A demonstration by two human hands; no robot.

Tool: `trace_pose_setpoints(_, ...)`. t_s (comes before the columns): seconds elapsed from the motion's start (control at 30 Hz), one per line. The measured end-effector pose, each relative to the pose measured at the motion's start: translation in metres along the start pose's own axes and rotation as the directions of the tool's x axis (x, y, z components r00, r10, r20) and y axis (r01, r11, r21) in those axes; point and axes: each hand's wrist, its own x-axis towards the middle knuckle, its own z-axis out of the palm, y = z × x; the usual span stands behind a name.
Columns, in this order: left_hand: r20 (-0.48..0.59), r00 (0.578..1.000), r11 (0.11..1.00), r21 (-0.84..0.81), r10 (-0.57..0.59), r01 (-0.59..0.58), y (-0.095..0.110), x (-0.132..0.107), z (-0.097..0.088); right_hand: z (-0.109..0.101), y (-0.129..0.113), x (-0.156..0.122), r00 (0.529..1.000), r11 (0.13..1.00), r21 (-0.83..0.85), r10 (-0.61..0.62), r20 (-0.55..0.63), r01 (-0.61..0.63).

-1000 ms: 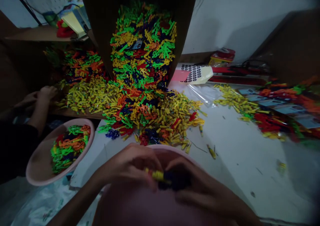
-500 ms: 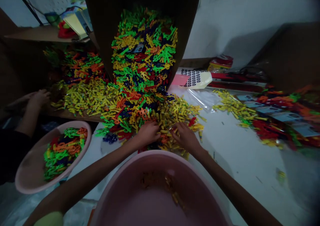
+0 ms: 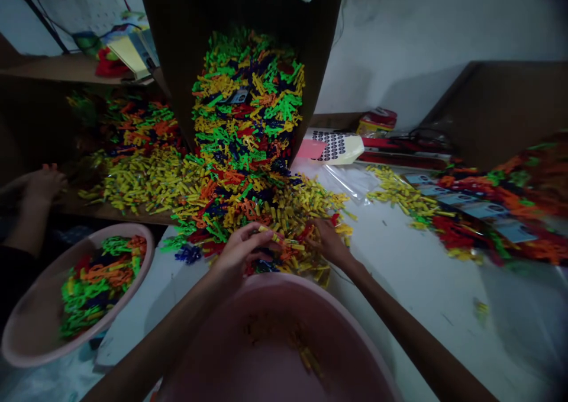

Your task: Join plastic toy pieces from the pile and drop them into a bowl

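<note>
My left hand (image 3: pixel 244 249) is over the near edge of a heap, with a small yellow plastic piece (image 3: pixel 270 234) at its bent fingers. My right hand (image 3: pixel 331 241) reaches into the same heap from the right, its fingers curled down by a small red piece (image 3: pixel 306 231); what they pinch is blurred. Between and behind both hands lie many small yellow tube-like pieces (image 3: pixel 306 203). Behind them, green, orange, red, blue and yellow plastic figures (image 3: pixel 248 129) spill from a tipped dark box (image 3: pixel 171 52). Just below my hands stands a pink basin (image 3: pixel 355 319) with a few yellowish pieces inside.
Another person's hand (image 3: pixel 44 186) is at the far left, near a second pink basin (image 3: pixel 26 331) of coloured figures. On the right of the white table (image 3: pixel 408 295) lie figures with blue cards (image 3: pixel 515 230). A clear plastic bag (image 3: pixel 348 183) and a dotted sheet (image 3: pixel 339 147) lie behind.
My left hand has turned and lifted slightly toward me, with a yellow piece now showing at its fingers. A red piece now shows by my right fingertips. The view has shifted slightly.
</note>
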Motion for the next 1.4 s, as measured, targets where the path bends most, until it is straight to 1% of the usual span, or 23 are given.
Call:
trace_pose_setpoints(0.07,0.007,1.000,1.000,-0.015,-0.016,0.016,-0.002,-0.002,0.003,0.001,0.001,0.000,1.000,0.998,-0.062,0.012,0.014,-0.011)
trace_pose_setpoints(0.13,-0.011,0.999,0.998,-0.045,-0.053,0.052,-0.005,-0.005,0.004,-0.002,0.000,0.000,1.000,1.000,-0.019,0.001,-0.023,-0.001)
trace_pose_setpoints(0.2,-0.024,0.996,0.993,-0.087,-0.083,0.080,-0.007,-0.008,0.004,-0.011,-0.010,0.000,0.990,0.990,0.137,0.034,-0.133,-0.015)
trace_pose_setpoints(0.23,-0.022,0.996,0.991,-0.105,-0.085,0.082,-0.007,-0.011,0.003,-0.017,-0.018,0.000,0.976,0.963,0.264,0.099,-0.192,-0.046)
trace_pose_setpoints(0.27,-0.016,0.997,0.990,-0.116,-0.077,0.075,-0.007,-0.014,0.003,-0.024,-0.030,-0.001,0.957,0.906,0.413,0.196,-0.215,-0.092)
trace_pose_setpoints(0.3,-0.006,0.998,0.991,-0.120,-0.057,0.056,-0.008,-0.017,0.003,-0.031,-0.044,-0.003,0.934,0.813,0.562,0.304,-0.188,-0.152)
trace_pose_setpoints(0.33,0.005,1.000,0.993,-0.111,-0.029,0.030,-0.007,-0.020,0.003,-0.039,-0.060,-0.005,0.914,0.689,0.689,0.394,-0.099,-0.222)
trace_pose_setpoints(0.37,0.013,1.000,0.996,-0.092,0.006,-0.005,-0.007,-0.024,0.004,-0.045,-0.077,-0.008,0.897,0.570,0.763,0.442,0.028,-0.305)
trace_pose_setpoints(0.4,0.017,0.999,0.997,-0.065,0.049,-0.048,-0.007,-0.028,0.006,-0.050,-0.095,-0.012,0.883,0.488,0.784,0.442,0.157,-0.383)
trace_pose_setpoints(0.43,0.018,0.995,0.995,-0.034,0.096,-0.095,-0.006,-0.032,0.007,-0.054,-0.112,-0.017,0.874,0.457,0.771,0.410,0.260,-0.444)
trace_pose_setpoints(0.5,0.009,0.983,0.983,0.031,0.183,-0.183,-0.003,-0.040,0.011,-0.056,-0.141,-0.026,0.868,0.473,0.730,0.310,0.387,-0.494)
trace_pose_setpoints(0.57,-0.015,0.974,0.970,0.094,0.227,-0.224,0.002,-0.048,0.014,-0.055,-0.162,-0.033,0.874,0.517,0.705,0.255,0.415,-0.485)
trace_pose_setpoints(0.63,-0.026,0.973,0.963,0.152,0.230,-0.223,0.005,-0.054,0.014,-0.054,-0.174,-0.040,0.897,0.569,0.694,0.249,0.366,-0.442)
trace_pose_setpoints(0.73,-0.037,0.971,0.950,0.221,0.234,-0.221,0.006,-0.059,0.014,-0.055,-0.183,-0.047,0.936,0.655,0.670,0.227,0.267,-0.350)
trace_pose_setpoints(0.8,-0.053,0.966,0.935,0.271,0.251,-0.228,0.003,-0.060,0.013,-0.057,-0.188,-0.051,0.947,0.695,0.643,0.213,0.241,-0.321)
trace_pose_setpoints(0.87,-0.068,0.952,0.900,0.353,0.299,-0.257,0.000,-0.062,0.012,-0.059,-0.192,-0.054,0.954,0.739,0.605,0.215,0.207,-0.298)
trace_pose_setpoints(0.9,-0.069,0.941,0.868,0.412,0.332,-0.277,-0.001,-0.062,0.012,-0.059,-0.194,-0.056,0.962,0.767,0.580,0.211,0.175,-0.274)
trace_pose_setpoints(0.97,-0.049,0.911,0.776,0.545,0.409,-0.319,-0.001,-0.064,0.011,-0.059,-0.195,-0.059,0.980,0.832,0.518,0.177,0.093,-0.199)
trace_pose_setpoints(1.07,0.032,0.883,0.630,0.689,0.468,-0.358,0.003,-0.066,0.009,-0.057,-0.194,-0.062,0.994,0.903,0.418,0.109,0.001,-0.099)
trace_pose_setpoints(1.13,0.063,0.881,0.587,0.723,0.469,-0.364,0.005,-0.067,0.009,-0.056,-0.192,-0.064,0.996,0.921,0.383,0.087,-0.022,-0.072)
trace_pose_setpoints(1.23,0.046,0.896,0.600,0.727,0.442,-0.333,0.006,-0.066,0.009,-0.056,-0.188,-0.067,0.998,0.935,0.352,0.056,-0.034,-0.041)
trace_pose_setpoints(1.3,0.051,0.921,0.636,0.708,0.386,-0.306,0.006,-0.065,0.008,-0.057,-0.184,-0.070,1.000,0.938,0.348,0.004,-0.012,0.001)
trace_pose_setpoints(1.4,0.126,0.971,0.744,0.625,0.204,-0.237,0.008,-0.065,0.004,-0.059,-0.179,-0.075,0.994,0.908,0.417,-0.084,0.072,0.046)
